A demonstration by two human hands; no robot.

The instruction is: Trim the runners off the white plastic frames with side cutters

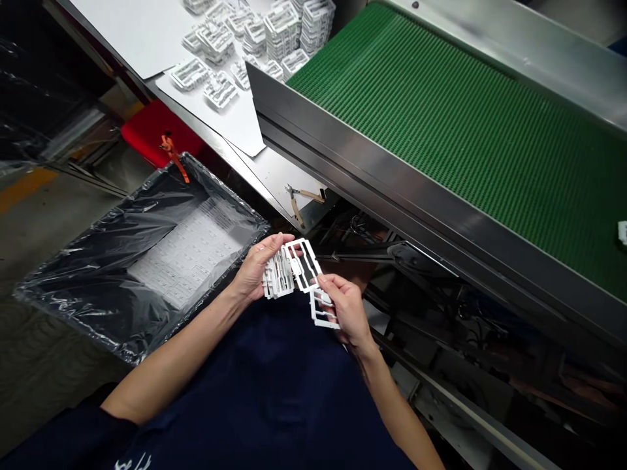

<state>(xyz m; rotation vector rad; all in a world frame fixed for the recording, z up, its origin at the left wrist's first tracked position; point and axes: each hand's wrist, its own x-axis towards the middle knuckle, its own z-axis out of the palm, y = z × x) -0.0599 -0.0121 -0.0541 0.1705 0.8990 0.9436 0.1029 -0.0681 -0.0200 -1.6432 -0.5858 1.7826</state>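
Observation:
My left hand is closed around a small stack of white plastic frames, with the thumb along the top. One more white frame stands out at an angle beside that stack, and its lower corner meets the fingertips of my right hand. Another white frame hangs below, gripped in my right hand and partly covered by its fingers. Both hands are close together in front of the dark blue shirt. Whether the angled frame rests in one hand or both, I cannot tell.
Many similar frames lie and stand stacked on the white-covered table. Tan-handled nippers lie at its near corner. On the left is a crate lined with black plastic, white parts inside. A green conveyor belt runs along the right.

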